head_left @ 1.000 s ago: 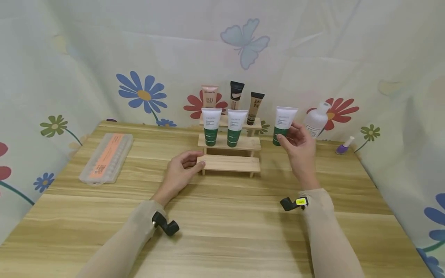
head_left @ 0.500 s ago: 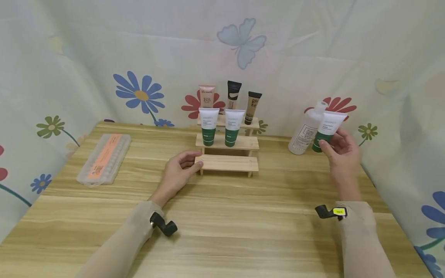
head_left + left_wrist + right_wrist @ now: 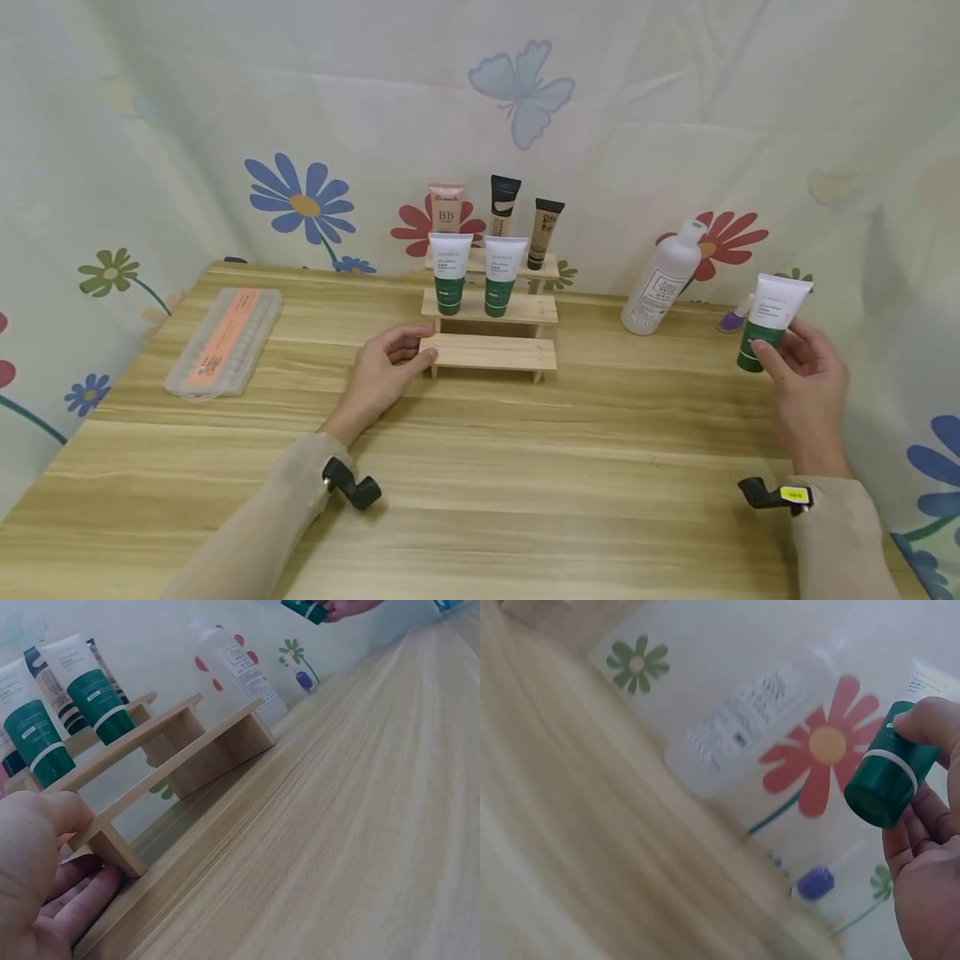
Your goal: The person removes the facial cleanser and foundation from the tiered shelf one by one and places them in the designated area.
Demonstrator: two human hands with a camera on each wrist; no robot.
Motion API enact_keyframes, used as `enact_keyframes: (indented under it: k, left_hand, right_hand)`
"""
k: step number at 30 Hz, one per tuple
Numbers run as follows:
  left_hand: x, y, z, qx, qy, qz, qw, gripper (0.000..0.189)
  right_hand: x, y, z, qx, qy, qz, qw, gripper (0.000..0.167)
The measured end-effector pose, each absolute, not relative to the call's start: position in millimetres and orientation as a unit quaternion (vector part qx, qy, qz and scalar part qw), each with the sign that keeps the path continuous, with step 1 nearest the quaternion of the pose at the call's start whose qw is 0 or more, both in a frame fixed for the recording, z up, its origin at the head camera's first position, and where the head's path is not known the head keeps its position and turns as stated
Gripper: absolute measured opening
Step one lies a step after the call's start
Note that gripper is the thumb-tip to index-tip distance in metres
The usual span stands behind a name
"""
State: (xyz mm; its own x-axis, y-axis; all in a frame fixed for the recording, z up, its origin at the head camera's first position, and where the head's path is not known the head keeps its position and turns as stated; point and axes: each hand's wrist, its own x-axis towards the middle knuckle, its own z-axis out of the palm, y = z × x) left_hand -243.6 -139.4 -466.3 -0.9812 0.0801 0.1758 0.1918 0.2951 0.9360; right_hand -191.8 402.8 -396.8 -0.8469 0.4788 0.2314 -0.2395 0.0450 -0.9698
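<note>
A white-and-green cream tube (image 3: 772, 323) is pinched between the thumb and fingers of my right hand (image 3: 812, 396), its white end up and its green cap down. The right wrist view shows the thumb across the green cap (image 3: 885, 772). My left hand (image 3: 384, 375) grips the left end of the lowest step of a three-tier wooden display stand (image 3: 491, 353), thumb on top and fingers below. Two matching cream tubes (image 3: 448, 275) stand on the middle step. On the top step are a pink BB cream tube (image 3: 447, 208), a black-capped tube (image 3: 504, 204) and a gold-and-black tube (image 3: 545, 233).
A clear plastic bottle (image 3: 660, 283) stands at the back right by the floral curtain. Near it is a purple nail polish bottle (image 3: 731, 321), partly behind the held tube. A clear case with an orange label (image 3: 225, 342) lies on the left of the wooden table (image 3: 525, 500).
My right hand has carried the cream tube to the right, past the plastic bottle, then lower and nearer to the table's right edge. My left hand has kept its grip on the stand.
</note>
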Motion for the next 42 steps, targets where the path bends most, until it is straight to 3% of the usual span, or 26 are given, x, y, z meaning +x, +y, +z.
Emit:
enact_keyframes:
  k: [11,20,30,42]
  left_hand:
    - [-243.1,-139.5,-466.4,-0.088,-0.804,-0.586,0.048,0.037]
    - [-243.7,-139.1,-466.1,-0.085,-0.806,-0.583,0.049,0.036]
    - [-243.3,-140.1,-467.1,-0.085,-0.808,-0.581,0.05,0.037]
    - [-241.1,-140.4,-465.7,-0.081,-0.816,-0.571,0.048,0.035]
  right_hand:
    - [-180.4,433.6,-432.5,-0.15,-0.699,0.665,0.217,0.055]
    - [-185.2,442.6,-448.7,-0.18,-0.805,0.534,0.184,0.057]
    - [-187.1,443.1,-457.2,-0.172,-0.844,0.473,0.188,0.05]
    - [-187.2,437.8,-459.3,-0.18,-0.852,0.452,0.194,0.054]
